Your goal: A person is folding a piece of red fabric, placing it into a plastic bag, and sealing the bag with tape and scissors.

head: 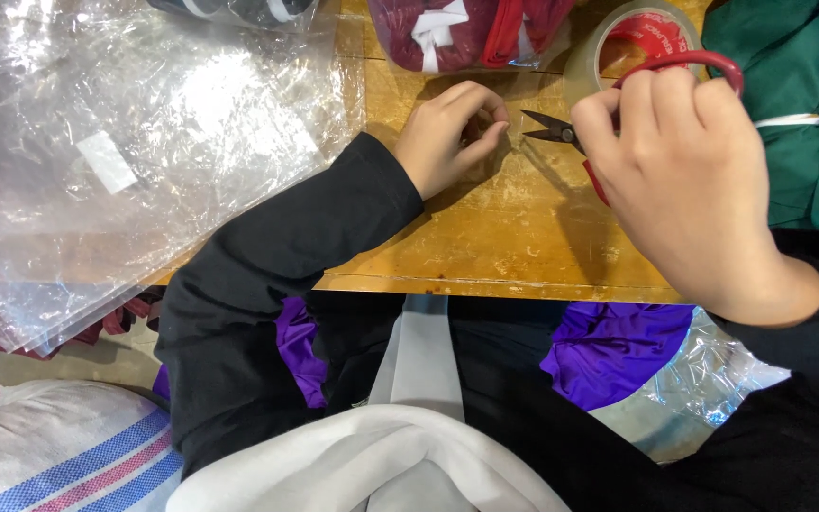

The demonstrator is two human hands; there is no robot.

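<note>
Gripping a pair of scissors (561, 131) with red handles, the right hand (680, 180) is closed around the loops, and the short dark blades stick out to the left, slightly parted, just above the wooden table (485, 237). Behind this hand, touching or nearly touching the red handle, stands a roll of clear tape (623, 43) with a red core.

Facing the blade tips, the left hand (447, 137) rests on the table with its fingers curled in and the thumb pinched against the fingertips. It seems to hold something thin and clear, but what it is cannot be told. The hand sits just beside the scissor points without touching them. Both arms wear black sleeves.

At the table's far edge lies a clear bag of dark red clothing (457, 33) with white trim. To the right lies green cloth (798, 123). On the left a stack of clear plastic bags (135, 161) covers the table and hangs over its edge. Below the table edge, purple cloth (613, 346) lies on the person's lap, and a striped white sack (59, 455) sits lower left.
</note>
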